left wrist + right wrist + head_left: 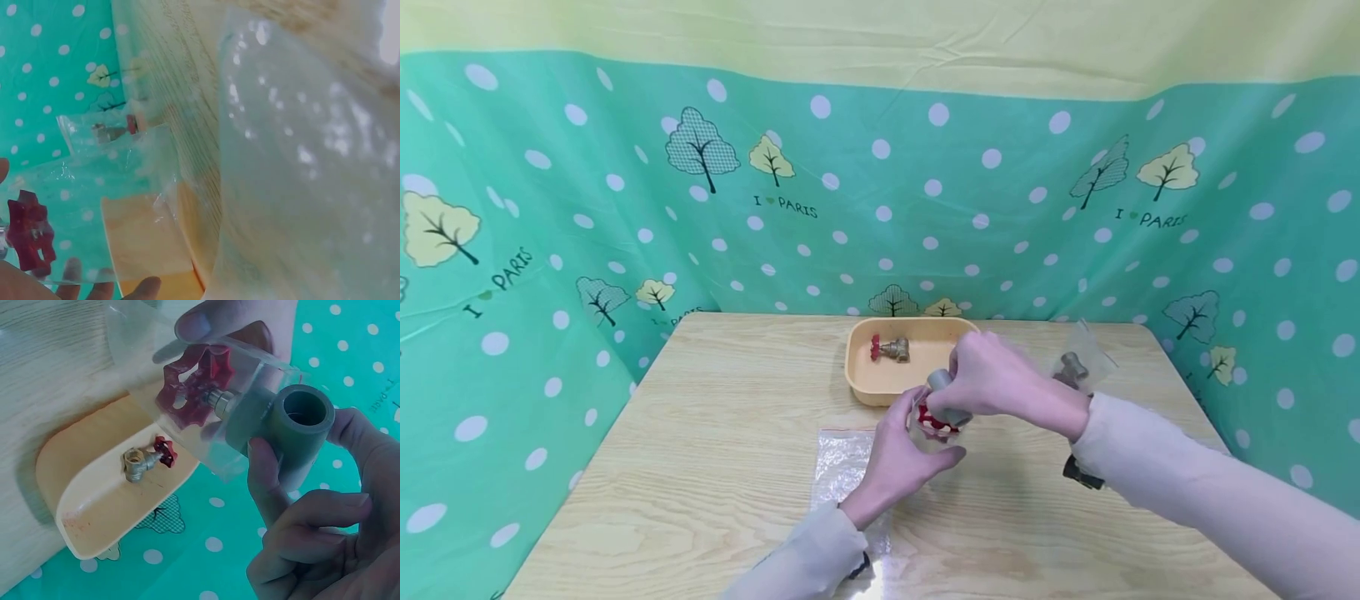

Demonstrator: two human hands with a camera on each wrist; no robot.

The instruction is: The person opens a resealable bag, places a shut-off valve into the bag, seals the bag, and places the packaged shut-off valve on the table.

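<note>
My right hand (996, 377) pinches a valve's grey body (299, 434) between thumb and finger. Its red handwheel (194, 387) is inside a clear plastic bag (134, 347), while the body's round opening sticks out of the bag's mouth. My left hand (897, 460) holds this bag from the other side, thumb and fingers around it. In the left wrist view, the handwheel (30, 232) shows at the left edge, near the left fingers (147, 289). Just beyond the hands, a brass valve with a red handwheel (892, 349) lies in a peach tray (867, 393).
Another clear bag (842, 457) lies flat on the wooden table (700, 467), partly under the left forearm. To the right, a bagged valve (1071, 368) lies beyond the right wrist. A green dotted curtain (880, 200) hangs behind the table and along both sides.
</note>
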